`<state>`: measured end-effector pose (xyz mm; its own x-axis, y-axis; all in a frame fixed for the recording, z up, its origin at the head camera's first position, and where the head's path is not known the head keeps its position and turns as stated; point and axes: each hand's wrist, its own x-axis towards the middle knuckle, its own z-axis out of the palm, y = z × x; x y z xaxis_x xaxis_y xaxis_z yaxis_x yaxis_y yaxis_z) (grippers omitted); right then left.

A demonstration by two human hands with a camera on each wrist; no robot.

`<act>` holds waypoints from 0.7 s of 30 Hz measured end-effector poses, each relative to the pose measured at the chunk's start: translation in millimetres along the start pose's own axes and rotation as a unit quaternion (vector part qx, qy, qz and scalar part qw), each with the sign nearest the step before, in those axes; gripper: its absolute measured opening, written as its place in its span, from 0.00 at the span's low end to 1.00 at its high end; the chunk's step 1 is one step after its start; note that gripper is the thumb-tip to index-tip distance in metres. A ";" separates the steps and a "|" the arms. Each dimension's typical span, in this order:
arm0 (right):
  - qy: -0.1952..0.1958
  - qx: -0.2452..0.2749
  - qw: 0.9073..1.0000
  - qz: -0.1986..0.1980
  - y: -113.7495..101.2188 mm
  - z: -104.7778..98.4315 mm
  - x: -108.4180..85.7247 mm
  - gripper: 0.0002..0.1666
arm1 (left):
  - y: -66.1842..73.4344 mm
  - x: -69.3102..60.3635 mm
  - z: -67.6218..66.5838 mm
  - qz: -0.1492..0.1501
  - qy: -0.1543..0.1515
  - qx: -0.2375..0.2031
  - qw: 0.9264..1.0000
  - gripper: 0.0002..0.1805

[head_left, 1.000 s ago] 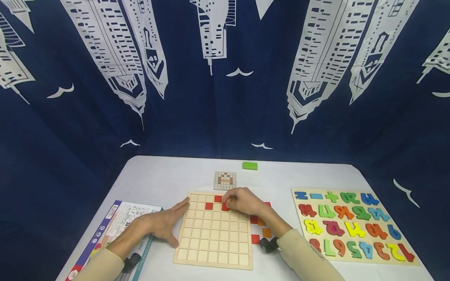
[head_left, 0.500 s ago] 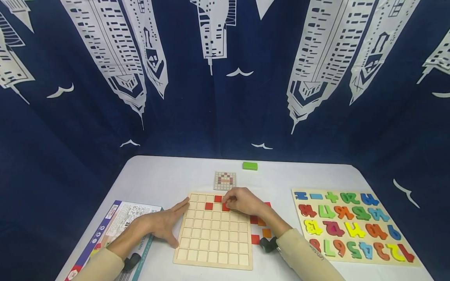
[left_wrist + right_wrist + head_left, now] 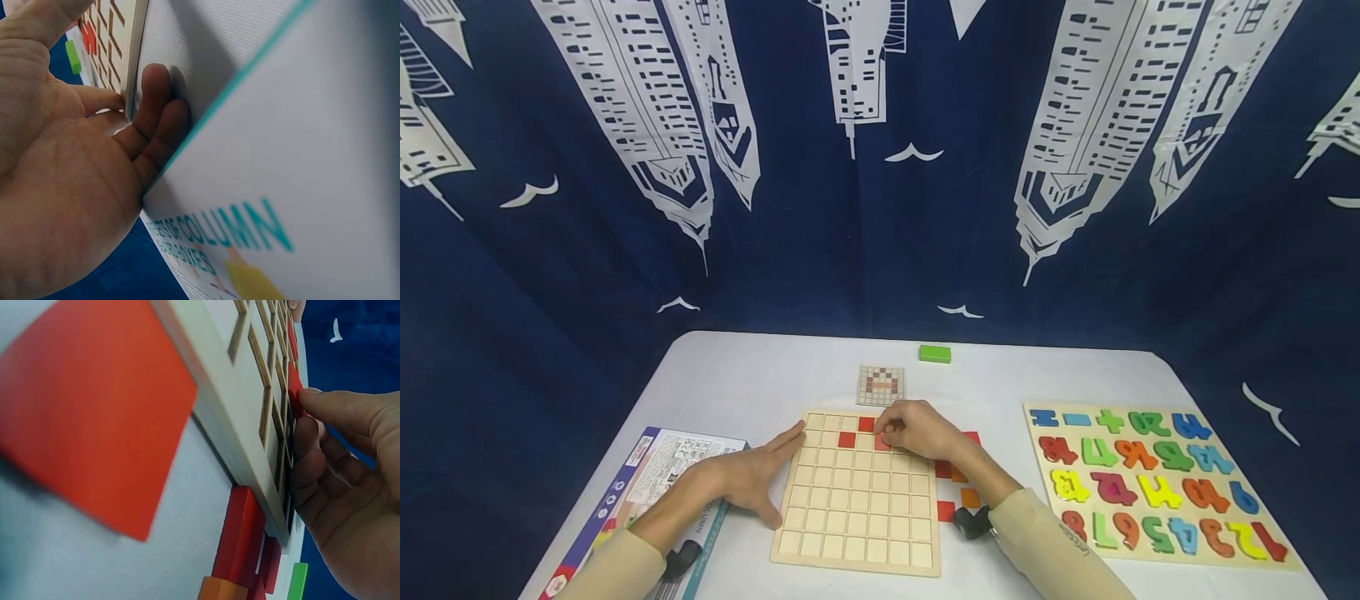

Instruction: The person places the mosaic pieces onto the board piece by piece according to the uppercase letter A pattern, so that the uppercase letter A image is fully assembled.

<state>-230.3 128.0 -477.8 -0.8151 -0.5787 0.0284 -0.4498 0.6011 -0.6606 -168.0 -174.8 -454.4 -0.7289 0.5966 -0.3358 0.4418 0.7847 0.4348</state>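
Note:
The wooden grid board (image 3: 850,500) lies mid-table with red squares in its far rows, one of them a red tile (image 3: 847,440). My right hand (image 3: 917,427) is over the far right part of the board, thumb and fingertips at a red square (image 3: 882,442); in the right wrist view the thumb and fingers of my right hand (image 3: 350,444) pinch that red square (image 3: 295,390). My left hand (image 3: 748,479) is spread along the board's left edge, thumb and fingertips touching it. In the left wrist view two fingers of the left hand (image 3: 81,150) curve loosely beside the board.
A small pattern card (image 3: 881,385) and a green block (image 3: 935,354) lie beyond the board. Red and orange pieces (image 3: 970,498) are at its right. A number puzzle (image 3: 1157,483) stands farther right, a printed box (image 3: 651,467) at the left.
The head view has shifted very slightly. The red square under my right fingertips looks lighter and slightly tilted; both hands are in nearly the same place.

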 end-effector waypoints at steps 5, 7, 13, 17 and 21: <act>0.001 -0.001 1.000 0.004 0.7 0.8 0.3 0.06 | -0.2 0.6 0.3 -0.002 -0.002 0.001 1.000 0.70; 0.001 -0.003 1.000 0.004 0.6 0.8 0.4 0.06 | -0.5 1.0 0.5 -0.003 -0.003 0.003 1.000 0.70; -0.003 -0.011 1.000 0.005 0.6 1.2 1.0 0.06 | -0.4 1.2 0.2 -0.001 0.000 0.003 1.000 0.70; -0.002 -0.012 1.000 0.008 -0.2 1.5 1.0 0.06 | 0.2 0.9 -0.7 -0.003 -0.001 -0.001 1.000 0.70; -0.001 -0.009 1.000 0.009 -1.1 2.0 1.6 0.06 | 0.8 0.9 -1.5 -0.001 -0.002 -0.004 1.000 0.70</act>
<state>-230.3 125.4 -478.5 -0.8228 -0.5681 0.0148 -0.4408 0.6217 -0.6474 -169.1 -173.9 -453.1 -0.7273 0.5962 -0.3399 0.4361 0.7840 0.4418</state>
